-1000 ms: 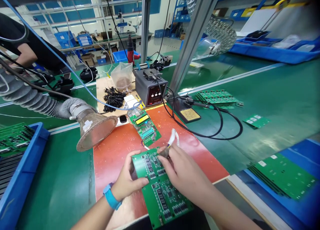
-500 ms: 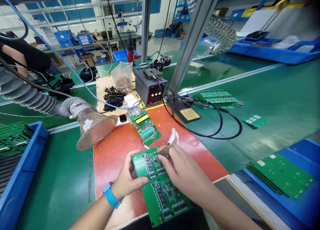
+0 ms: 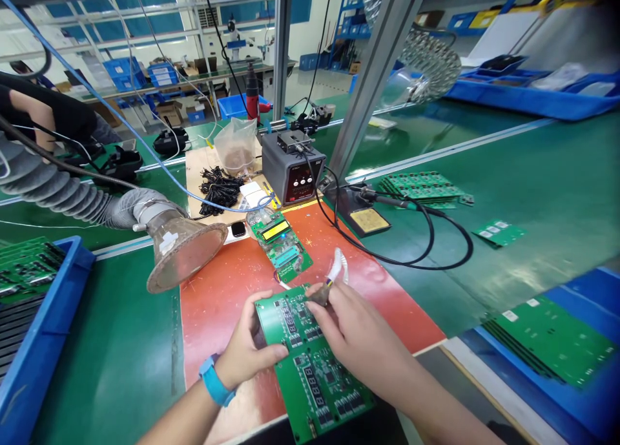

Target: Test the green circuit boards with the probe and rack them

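A long green circuit board [image 3: 314, 367] lies on the red mat [image 3: 217, 290] near the table's front edge. My left hand [image 3: 247, 354] grips the board's left edge, thumb on top. My right hand [image 3: 356, 332] is closed on a small dark connector [image 3: 320, 295] with a white and coloured cable [image 3: 336, 267], pressed against the board's far end. Just beyond the board sits a smaller green tester board with a lit yellow display [image 3: 283, 241].
A fume hood funnel on a grey hose [image 3: 181, 248] hangs left of the mat. A soldering station [image 3: 290, 167], iron stand [image 3: 361, 216], black cable, board stacks [image 3: 421, 188] and blue trays [image 3: 33, 329] surround it. Another person's arm [image 3: 29, 112] is far left.
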